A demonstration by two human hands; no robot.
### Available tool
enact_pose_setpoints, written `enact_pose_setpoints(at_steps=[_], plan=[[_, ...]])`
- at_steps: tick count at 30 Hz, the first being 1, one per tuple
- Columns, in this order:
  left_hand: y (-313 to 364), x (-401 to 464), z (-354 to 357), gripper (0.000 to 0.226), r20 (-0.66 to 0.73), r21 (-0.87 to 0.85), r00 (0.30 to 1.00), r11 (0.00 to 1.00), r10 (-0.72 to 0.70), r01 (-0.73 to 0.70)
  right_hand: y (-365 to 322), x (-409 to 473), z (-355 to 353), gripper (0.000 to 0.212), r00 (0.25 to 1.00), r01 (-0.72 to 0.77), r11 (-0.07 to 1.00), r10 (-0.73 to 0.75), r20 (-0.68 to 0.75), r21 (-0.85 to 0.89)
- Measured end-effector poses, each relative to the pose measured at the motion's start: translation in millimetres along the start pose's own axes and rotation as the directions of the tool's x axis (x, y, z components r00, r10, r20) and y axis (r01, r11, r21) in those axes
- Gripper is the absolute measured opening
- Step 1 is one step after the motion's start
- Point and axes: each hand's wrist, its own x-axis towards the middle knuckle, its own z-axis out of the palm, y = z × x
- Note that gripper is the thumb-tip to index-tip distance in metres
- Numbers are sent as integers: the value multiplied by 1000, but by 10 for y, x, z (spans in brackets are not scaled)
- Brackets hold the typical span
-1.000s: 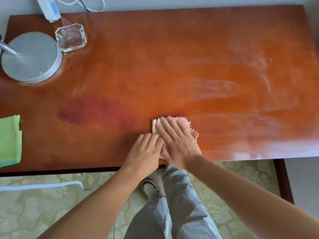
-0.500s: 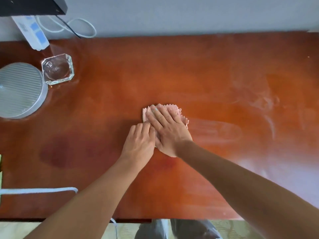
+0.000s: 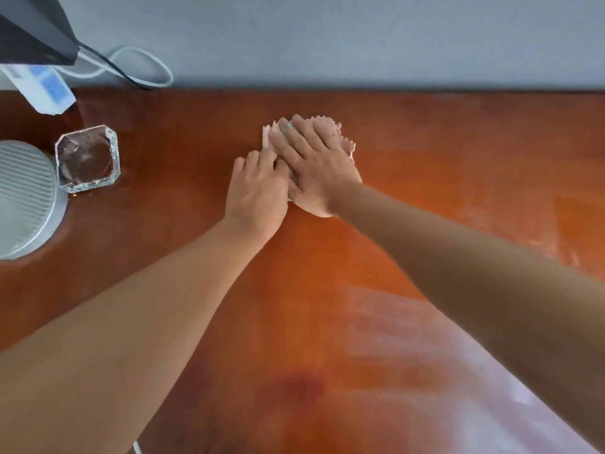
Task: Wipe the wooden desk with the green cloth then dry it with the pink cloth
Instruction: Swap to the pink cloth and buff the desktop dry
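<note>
In the head view, both hands lay flat on the pink cloth [image 3: 340,139], which sat on the wooden desk [image 3: 458,178] near its far edge, towards the wall. The right hand [image 3: 314,168] pressed down with fingers straight and close together, covering most of the cloth, so only a frayed pink border showed. The left hand [image 3: 258,194] rested just beside it, touching it, fingers extended onto the cloth's near-left part. At the far left stood a square glass dish [image 3: 87,158] beside a round ribbed grey base [image 3: 23,198]. A white power strip [image 3: 42,90] lay at the back corner.
</note>
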Motion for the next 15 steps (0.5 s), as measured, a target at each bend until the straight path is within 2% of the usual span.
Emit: enact_pose_setpoints(at_steps=[4,10,15], plan=[[-13,388,-8,31,8,-64,999,997,-49,50,229,238,-63,72,1000,0,1000,0,-17,8],[32,456,-69,34,-13,-140,999,989,-46,44,297,235,-54,69,999,-17,999,18,-36,35],[453,622,-107,33,-22,-167,1000,986,0,-4,680,-53,-60,68,997,-56,998,57,-45,25]])
